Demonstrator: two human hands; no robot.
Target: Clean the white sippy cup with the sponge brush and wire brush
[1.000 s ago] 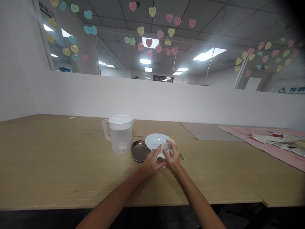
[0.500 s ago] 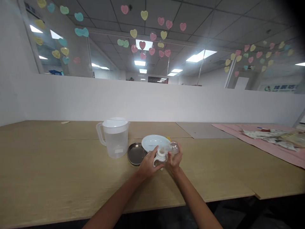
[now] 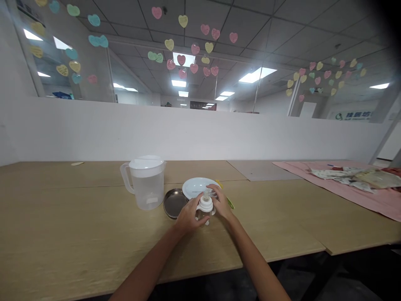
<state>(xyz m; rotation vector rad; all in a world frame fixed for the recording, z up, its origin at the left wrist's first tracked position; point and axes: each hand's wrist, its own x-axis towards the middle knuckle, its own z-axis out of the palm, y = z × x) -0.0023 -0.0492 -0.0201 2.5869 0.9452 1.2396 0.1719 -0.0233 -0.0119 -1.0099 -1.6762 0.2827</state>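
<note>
A small clear baby bottle point(image 3: 205, 205) with a white collar, side handles and a teat stands on the wooden table point(image 3: 78, 225). My left hand point(image 3: 187, 216) is wrapped round its left side. My right hand point(image 3: 221, 202) is closed against its right side, fingers near the collar. Just behind the bottle lies a white plate point(image 3: 196, 186), and a round metal dish point(image 3: 173, 202) sits to its left. A clear plastic jug point(image 3: 146, 182) with a white lid stands further left. The domed clear cap seen before is out of sight.
A yellow-green utensil point(image 3: 229, 202) pokes out by my right hand. A pink cloth point(image 3: 372, 196) with papers covers the table's far right. A grey mat point(image 3: 263, 170) lies behind. A white partition point(image 3: 200, 133) runs along the back edge.
The domed clear cap came off the bottle in my right hand half a second ago and no longer shows. The teat now stands bare, both hands on the bottle. The view shifted right.
</note>
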